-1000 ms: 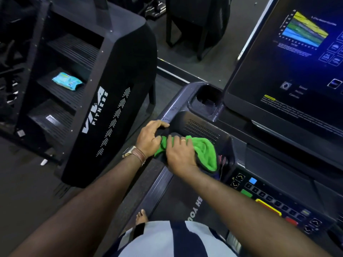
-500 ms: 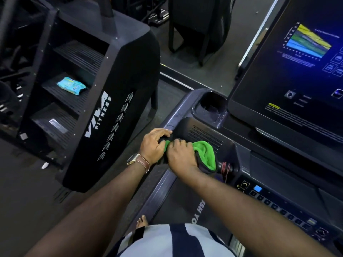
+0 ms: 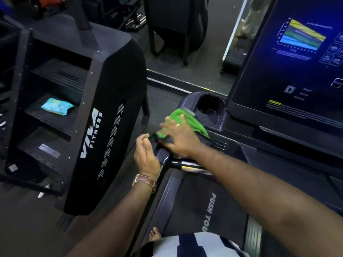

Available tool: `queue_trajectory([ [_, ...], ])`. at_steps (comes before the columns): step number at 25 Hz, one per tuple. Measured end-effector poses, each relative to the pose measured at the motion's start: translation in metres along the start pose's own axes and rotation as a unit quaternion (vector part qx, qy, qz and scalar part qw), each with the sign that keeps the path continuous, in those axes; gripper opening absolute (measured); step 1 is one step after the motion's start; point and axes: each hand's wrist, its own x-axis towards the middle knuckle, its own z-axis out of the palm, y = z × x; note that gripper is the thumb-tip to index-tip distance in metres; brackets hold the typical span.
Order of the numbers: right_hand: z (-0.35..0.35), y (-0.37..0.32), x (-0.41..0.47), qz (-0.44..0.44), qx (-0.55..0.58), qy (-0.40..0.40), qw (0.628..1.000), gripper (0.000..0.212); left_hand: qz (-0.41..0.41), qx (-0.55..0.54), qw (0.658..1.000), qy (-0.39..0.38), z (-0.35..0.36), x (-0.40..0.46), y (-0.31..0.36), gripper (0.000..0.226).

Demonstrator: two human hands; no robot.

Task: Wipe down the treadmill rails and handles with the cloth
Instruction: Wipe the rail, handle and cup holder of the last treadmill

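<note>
Just left of the cupholder (image 3: 210, 106), the left hand (image 3: 146, 154) pinches a corner of the cloth (image 3: 182, 121), the right hand (image 3: 179, 140) presses it flat-fingered on the rail (image 3: 163, 156); soft and limp, it is probably best gripped bunched

The cloth (image 3: 182, 120) is spread on the left handrail (image 3: 163, 154) of the treadmill, just before the cup holder (image 3: 210, 106). The right hand (image 3: 179, 138) is laid flat on the cloth; the left hand (image 3: 146, 154) is held just left of the rail, with the cloth's near corner at its fingertips. The screen (image 3: 297, 71) is set right of the cup holder. A stair machine (image 3: 104, 115) is placed left of the treadmill, and a packet (image 3: 56, 106) lies on its middle step
</note>
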Motion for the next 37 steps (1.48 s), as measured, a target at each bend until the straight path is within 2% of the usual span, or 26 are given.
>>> queue_trajectory([
  [2, -0.010, 0.010, 0.015, 0.122, -0.073, 0.001, 0.990, 0.052, 0.007, 0.017, 0.999, -0.026, 0.005, 0.002, -0.003, 0.062],
  [3, -0.008, 0.003, 0.018, 0.145, -0.091, -0.006, 0.985, 0.053, 0.003, 0.034, 0.999, -0.036, 0.007, 0.004, -0.003, 0.063],
  [4, 0.000, -0.006, 0.016, 0.116, -0.085, -0.016, 0.989, 0.054, 0.001, 0.058, 0.997, -0.042, 0.009, 0.007, -0.006, 0.063],
  [6, 0.011, -0.004, 0.002, -0.009, -0.081, -0.036, 0.996, 0.053, 0.008, 0.101, 0.994, -0.050, 0.012, 0.011, -0.006, 0.062],
  [7, 0.006, 0.010, 0.004, -0.021, -0.089, -0.043, 0.995, 0.053, 0.010, 0.113, 0.992, -0.053, 0.015, 0.012, -0.006, 0.061],
  [9, -0.008, 0.022, 0.021, 0.082, -0.119, -0.011, 0.989, 0.055, -0.021, 0.127, 0.990, -0.058, 0.021, 0.015, -0.002, 0.063],
  [10, -0.009, 0.015, 0.026, 0.138, -0.119, -0.016, 0.983, 0.054, -0.062, 0.128, 0.988, -0.055, 0.023, 0.019, -0.001, 0.064],
  [11, -0.003, 0.003, 0.028, 0.129, -0.119, -0.020, 0.984, 0.053, -0.124, 0.119, 0.984, -0.043, 0.024, 0.024, -0.002, 0.064],
  [12, 0.006, -0.007, 0.024, 0.051, -0.100, -0.031, 0.993, 0.053, -0.201, 0.090, 0.975, -0.020, 0.025, 0.032, -0.004, 0.062],
  [14, 0.008, 0.011, 0.004, -0.118, -0.054, -0.074, 0.989, 0.055, -0.349, -0.081, 0.933, 0.027, 0.021, 0.042, -0.003, 0.057],
  [15, -0.002, 0.031, 0.005, -0.121, -0.060, -0.079, 0.988, 0.056, -0.390, -0.168, 0.905, 0.035, 0.020, 0.044, 0.000, 0.055],
  [16, -0.013, 0.048, 0.014, -0.057, -0.074, -0.060, 0.994, 0.057, -0.402, -0.206, 0.891, 0.037, 0.018, 0.045, 0.002, 0.055],
  [18, -0.025, 0.040, 0.040, 0.135, -0.122, -0.051, 0.982, 0.051, -0.392, -0.215, 0.893, 0.045, 0.017, 0.043, 0.004, 0.059],
  [19, -0.020, 0.017, 0.046, 0.137, -0.142, -0.057, 0.979, 0.050, -0.390, -0.217, 0.893, 0.055, 0.016, 0.042, 0.003, 0.061],
  [22, 0.014, -0.049, 0.005, -0.121, -0.099, -0.107, 0.982, 0.049, -0.415, -0.218, 0.880, 0.075, 0.010, 0.042, 0.000, 0.062],
  [24, 0.000, -0.016, -0.007, -0.189, -0.040, -0.072, 0.979, 0.047, -0.416, -0.224, 0.879, 0.063, 0.004, 0.040, -0.005, 0.063],
  [25, -0.008, 0.011, 0.003, -0.155, -0.044, -0.052, 0.986, 0.046, -0.405, -0.224, 0.885, 0.047, 0.003, 0.038, -0.005, 0.063],
  [26, -0.018, 0.033, 0.018, -0.067, -0.057, -0.043, 0.995, 0.046, -0.392, -0.212, 0.895, 0.033, 0.004, 0.036, -0.004, 0.063],
  [28, -0.029, 0.043, 0.045, 0.091, -0.105, -0.063, 0.988, 0.049, -0.366, -0.192, 0.910, 0.020, 0.010, 0.036, 0.000, 0.062],
  [29, -0.021, 0.035, 0.047, 0.077, -0.123, -0.064, 0.987, 0.052, -0.360, -0.183, 0.915, 0.016, 0.013, 0.034, 0.002, 0.061],
  [30, -0.008, 0.022, 0.041, 0.011, -0.117, -0.065, 0.991, 0.054, -0.353, -0.175, 0.919, 0.020, 0.016, 0.034, 0.003, 0.060],
  [31, 0.002, 0.010, 0.028, -0.056, -0.084, -0.061, 0.993, 0.054, -0.349, -0.170, 0.921, 0.021, 0.019, 0.035, 0.003, 0.058],
  [33, -0.001, 0.009, 0.010, -0.066, 0.037, -0.020, 0.997, 0.049, -0.330, -0.151, 0.932, 0.012, 0.022, 0.035, 0.000, 0.053],
  [35, -0.018, 0.012, 0.019, 0.064, 0.156, 0.046, 0.985, 0.039, -0.273, -0.113, 0.955, -0.010, 0.026, 0.032, 0.000, 0.044],
  [36, -0.029, 0.007, 0.025, 0.135, 0.231, 0.080, 0.960, 0.035, -0.232, -0.086, 0.968, -0.033, 0.028, 0.030, 0.003, 0.040],
  [37, -0.040, -0.002, 0.032, 0.193, 0.327, 0.118, 0.918, 0.033, -0.191, -0.058, 0.978, -0.062, 0.030, 0.028, 0.006, 0.040],
])
